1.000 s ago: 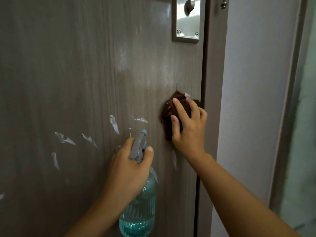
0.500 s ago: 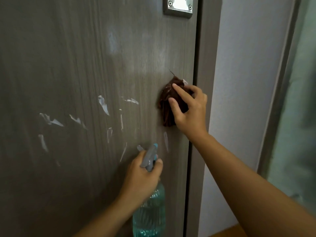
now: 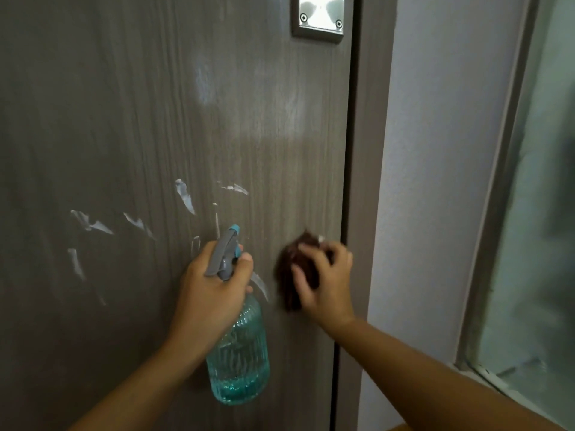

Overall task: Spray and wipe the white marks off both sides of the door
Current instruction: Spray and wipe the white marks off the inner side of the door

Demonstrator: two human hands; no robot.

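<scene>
The right hand (image 3: 323,281) is pressing a brown cloth (image 3: 295,272) on the door (image 3: 124,119), fingers curled around it. The left hand (image 3: 214,293) is gripping the spray bottle (image 3: 238,365). White marks (image 3: 185,195) are sitting left of the cloth, so wiping should go that way, pushing hard. The cloth is looking blurry, and the door's other side is hiding.

There is one view only, from a camera worn on the person's head. It faces forward and a little downward, close to the door (image 3: 155,119), which fills the left and middle of the frame. Both forearms come in from the bottom edge. The left grip (image 3: 214,287) and right grip (image 3: 323,281) sit low and centred. Above the grips a metal plate (image 3: 320,17) is cut off by the top edge; right of them stand the frame (image 3: 367,150) and wall (image 3: 441,150).
</scene>
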